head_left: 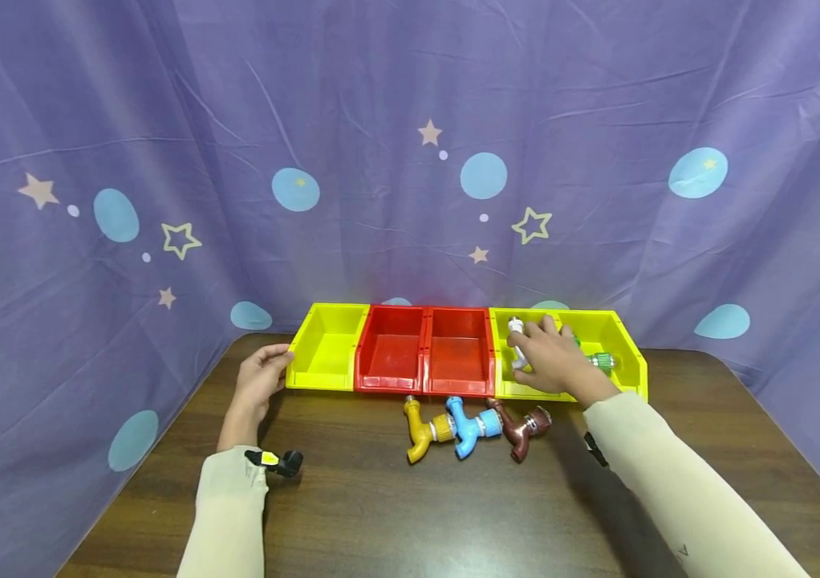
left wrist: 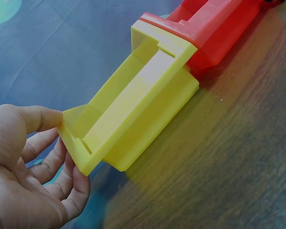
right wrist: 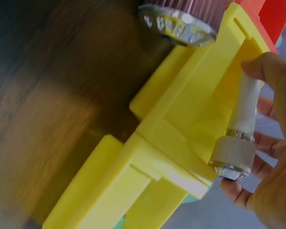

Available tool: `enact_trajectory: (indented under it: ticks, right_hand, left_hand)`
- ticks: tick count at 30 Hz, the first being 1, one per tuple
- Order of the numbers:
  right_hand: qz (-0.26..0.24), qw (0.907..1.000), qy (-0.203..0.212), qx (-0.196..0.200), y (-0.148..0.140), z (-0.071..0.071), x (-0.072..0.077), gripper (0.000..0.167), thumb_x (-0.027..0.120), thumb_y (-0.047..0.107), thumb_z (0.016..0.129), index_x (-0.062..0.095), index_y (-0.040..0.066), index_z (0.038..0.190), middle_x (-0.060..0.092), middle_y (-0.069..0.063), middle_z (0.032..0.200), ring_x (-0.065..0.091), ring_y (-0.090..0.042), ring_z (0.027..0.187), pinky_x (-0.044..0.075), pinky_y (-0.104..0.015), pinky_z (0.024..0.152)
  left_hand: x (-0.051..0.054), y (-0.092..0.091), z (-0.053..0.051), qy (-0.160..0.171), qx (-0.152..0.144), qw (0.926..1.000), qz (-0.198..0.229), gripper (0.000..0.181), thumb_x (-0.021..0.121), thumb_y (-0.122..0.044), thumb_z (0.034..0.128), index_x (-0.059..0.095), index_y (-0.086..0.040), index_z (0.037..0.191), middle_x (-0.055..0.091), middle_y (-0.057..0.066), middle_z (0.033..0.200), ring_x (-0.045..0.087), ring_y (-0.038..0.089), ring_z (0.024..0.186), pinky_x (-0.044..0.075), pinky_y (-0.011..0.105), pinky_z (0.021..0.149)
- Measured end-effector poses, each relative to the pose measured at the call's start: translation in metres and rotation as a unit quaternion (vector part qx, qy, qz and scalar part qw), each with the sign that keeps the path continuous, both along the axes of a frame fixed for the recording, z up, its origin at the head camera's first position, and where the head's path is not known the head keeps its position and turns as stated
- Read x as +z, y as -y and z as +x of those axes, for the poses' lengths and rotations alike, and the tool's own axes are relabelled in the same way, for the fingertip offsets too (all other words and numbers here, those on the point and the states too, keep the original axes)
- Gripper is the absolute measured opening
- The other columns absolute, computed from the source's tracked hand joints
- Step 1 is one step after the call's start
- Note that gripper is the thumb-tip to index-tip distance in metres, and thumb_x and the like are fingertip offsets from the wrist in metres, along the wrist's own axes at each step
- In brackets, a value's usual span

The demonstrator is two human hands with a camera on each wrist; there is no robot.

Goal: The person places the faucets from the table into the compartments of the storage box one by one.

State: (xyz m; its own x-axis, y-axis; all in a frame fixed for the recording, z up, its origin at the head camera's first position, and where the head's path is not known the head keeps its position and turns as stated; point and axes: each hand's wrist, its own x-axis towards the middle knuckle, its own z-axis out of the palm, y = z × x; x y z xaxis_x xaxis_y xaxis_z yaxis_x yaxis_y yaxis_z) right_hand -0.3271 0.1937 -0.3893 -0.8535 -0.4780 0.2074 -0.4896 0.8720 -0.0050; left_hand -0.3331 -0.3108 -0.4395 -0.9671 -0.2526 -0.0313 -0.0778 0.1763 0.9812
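The white tap is in the right hand, clamped between the thumb at one end and fingers along its far side. It lies just left of the palm, within the mouth of the inner bin; whether it touches the floor of that bin cannot be told. Its grip looks fingertip-light, so a loosened thumb might let it turn and drop, and the bin's wall could snag the spout.

Just right of the hand is the outer bin, with a green tap in it; a wide swing of the wrist might knock that.

Nearer the person, left of the right forearm, the brown tap, blue tap and yellow tap lie on the table. A low sleeve could brush the brown one.

Well to the left, beyond two red bins, the left hand pinches the corner of the end bin; pulling there could skew the row.
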Motion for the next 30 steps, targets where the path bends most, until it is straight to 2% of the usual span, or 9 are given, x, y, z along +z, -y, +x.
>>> enact_trajectory:
  ticks: [9, 16, 24, 30]
  right_hand:
    - [0.001, 0.9991, 0.014, -0.04, 0.009, -0.005, -0.007, 0.045, 0.077, 0.035, 0.089, 0.063, 0.013, 0.125, 0.058, -0.013, 0.115, 0.044, -0.04, 0.114, 0.038, -0.057, 0.085]
    - [0.01, 0.9966, 0.042, -0.07, 0.017, -0.011, -0.013, 0.044, 0.076, 0.033, 0.089, 0.063, 0.013, 0.125, 0.059, -0.016, 0.121, 0.043, -0.039, 0.116, 0.039, -0.055, 0.089]
    - [0.014, 0.9951, 0.067, -0.071, 0.021, -0.018, -0.016, 0.041, 0.074, 0.032, 0.092, 0.063, 0.011, 0.125, 0.059, -0.019, 0.127, 0.043, -0.041, 0.118, 0.039, -0.058, 0.092]
    - [0.025, 0.992, 0.096, -0.078, 0.022, -0.024, -0.018, 0.042, 0.075, 0.035, 0.093, 0.062, 0.011, 0.125, 0.058, -0.017, 0.128, 0.043, -0.039, 0.119, 0.039, -0.056, 0.093]
  left_hand:
    - [0.001, -0.001, -0.002, 0.0, -0.002, 1.0, -0.003, 0.043, 0.064, -0.028, 0.1026, 0.055, -0.006, 0.139, 0.062, 0.002, 0.115, 0.059, 0.011, 0.093, 0.048, 0.027, 0.078]
    - [-0.002, 0.0, -0.003, -0.002, -0.003, 1.0, 0.0, 0.042, 0.064, -0.028, 0.1024, 0.056, -0.006, 0.137, 0.063, -0.001, 0.111, 0.058, 0.01, 0.091, 0.048, 0.027, 0.076]
    - [-0.002, 0.0, -0.003, 0.0, 0.004, 1.0, 0.002, 0.04, 0.065, -0.027, 0.102, 0.057, -0.007, 0.135, 0.063, 0.001, 0.114, 0.059, 0.009, 0.091, 0.047, 0.027, 0.076]
    - [0.001, -0.001, -0.001, 0.0, 0.0, 1.0, 0.002, 0.042, 0.065, -0.027, 0.1023, 0.056, -0.005, 0.138, 0.063, 0.001, 0.114, 0.059, 0.009, 0.092, 0.048, 0.027, 0.077]
